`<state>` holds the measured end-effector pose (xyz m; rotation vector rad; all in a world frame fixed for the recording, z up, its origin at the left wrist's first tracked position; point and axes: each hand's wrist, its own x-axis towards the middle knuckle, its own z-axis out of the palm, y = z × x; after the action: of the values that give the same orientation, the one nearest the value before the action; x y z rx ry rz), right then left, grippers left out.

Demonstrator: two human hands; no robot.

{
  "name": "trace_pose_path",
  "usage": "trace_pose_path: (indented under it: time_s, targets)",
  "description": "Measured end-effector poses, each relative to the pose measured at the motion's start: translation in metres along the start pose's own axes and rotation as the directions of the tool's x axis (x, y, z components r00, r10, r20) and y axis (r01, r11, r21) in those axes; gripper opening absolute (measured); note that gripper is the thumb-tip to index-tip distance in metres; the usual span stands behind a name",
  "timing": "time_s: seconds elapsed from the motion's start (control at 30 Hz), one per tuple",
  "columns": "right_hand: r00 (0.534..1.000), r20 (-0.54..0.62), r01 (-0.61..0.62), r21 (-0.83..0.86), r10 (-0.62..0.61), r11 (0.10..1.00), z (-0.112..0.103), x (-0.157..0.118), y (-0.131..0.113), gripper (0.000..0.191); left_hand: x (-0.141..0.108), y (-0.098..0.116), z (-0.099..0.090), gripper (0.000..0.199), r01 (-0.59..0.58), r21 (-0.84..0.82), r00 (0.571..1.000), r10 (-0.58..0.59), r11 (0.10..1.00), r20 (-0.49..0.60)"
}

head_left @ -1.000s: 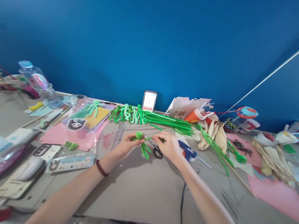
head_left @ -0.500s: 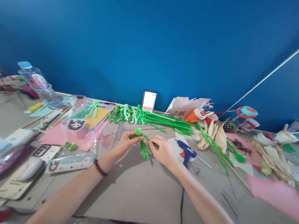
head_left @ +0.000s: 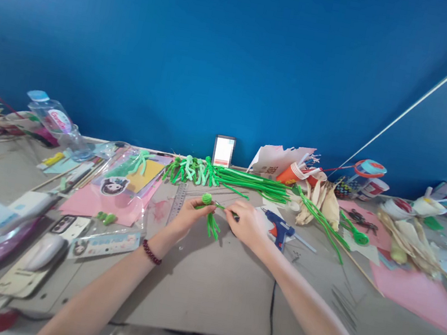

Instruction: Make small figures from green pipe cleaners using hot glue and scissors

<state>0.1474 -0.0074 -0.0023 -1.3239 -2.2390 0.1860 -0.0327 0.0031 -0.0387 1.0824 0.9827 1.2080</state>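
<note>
A green pipe-cleaner figure (head_left: 212, 226) with a coiled round top and several dangling strands is pinched in my left hand (head_left: 190, 214). Its coil shows above my thumb and the loose strands hang below. My right hand (head_left: 244, 220) is closed on one thin green strand that stretches across from the figure; its fingertips are partly hidden. Just behind both hands, more finished-looking green pipe-cleaner pieces (head_left: 192, 171) lie in a row beside a bundle of straight green pipe cleaners (head_left: 257, 183).
A blue hot glue gun (head_left: 280, 227) lies right of my right hand, its black cord running down the table. Left are a clear ruler (head_left: 177, 201), pink paper (head_left: 85, 196) and a white mouse (head_left: 45, 253). A phone (head_left: 223, 150) leans on the blue wall (head_left: 242, 56).
The hanging strands have swung slightly left and down. The strand between my hands looks straighter; both hands stay in almost the same place.
</note>
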Motion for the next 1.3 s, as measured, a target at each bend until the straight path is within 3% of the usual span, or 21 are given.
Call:
trace_pose_path:
  time_s: [0.17,0.3,0.43,0.57,0.63,0.7,0.87,1.0,1.17,1.3]
  targets:
    - [0.999,0.024,0.044,-0.039,-0.044,0.998,0.003,-0.003,-0.004,0.019,-0.001,-0.005,0.002,0.018,-0.062,0.066,0.995,0.067,0.996,-0.070]
    - [0.986,0.078,0.149,-0.009,-0.148,0.989,0.000,-0.003,-0.007,0.017,-0.002,-0.001,0.002,0.013,-0.197,0.229,0.975,0.216,0.953,-0.060]
    - [0.979,0.052,0.197,0.019,-0.198,0.980,-0.011,0.002,-0.002,0.019,-0.003,0.008,0.002,0.013,-0.311,0.330,0.948,0.318,0.891,0.037]
    - [0.978,-0.010,0.210,0.056,-0.209,0.976,-0.019,0.007,0.010,0.021,-0.008,0.019,0.007,0.014,-0.346,0.326,0.925,0.263,0.880,0.273]
    - [0.984,-0.027,0.179,0.082,-0.177,0.980,-0.019,0.008,0.015,0.019,-0.011,0.023,0.009,0.016,-0.361,0.300,0.906,0.256,0.883,0.336]
    - [0.991,-0.032,0.131,0.111,-0.128,0.985,-0.018,0.009,0.018,0.017,-0.013,0.023,0.011,0.017,-0.344,0.272,0.917,0.258,0.899,0.306]
    - [0.997,0.047,0.061,0.150,-0.069,0.987,-0.010,0.008,0.013,0.016,-0.009,0.010,0.007,0.014,-0.197,0.174,0.980,0.187,0.965,0.072]
    - [0.988,0.121,0.080,0.156,-0.099,0.985,-0.005,0.002,0.000,0.017,-0.006,0.003,0.005,0.014,-0.186,0.182,0.980,0.197,0.965,-0.041]
    - [0.979,0.138,0.140,0.063,-0.148,0.988,-0.011,-0.005,-0.011,0.017,-0.008,0.007,0.007,0.015,-0.265,0.249,0.959,0.282,0.932,-0.035]
    - [0.981,0.102,0.163,0.007,-0.163,0.987,-0.023,-0.004,-0.012,0.019,-0.009,0.014,0.007,0.014,-0.340,0.325,0.939,0.336,0.882,0.070]
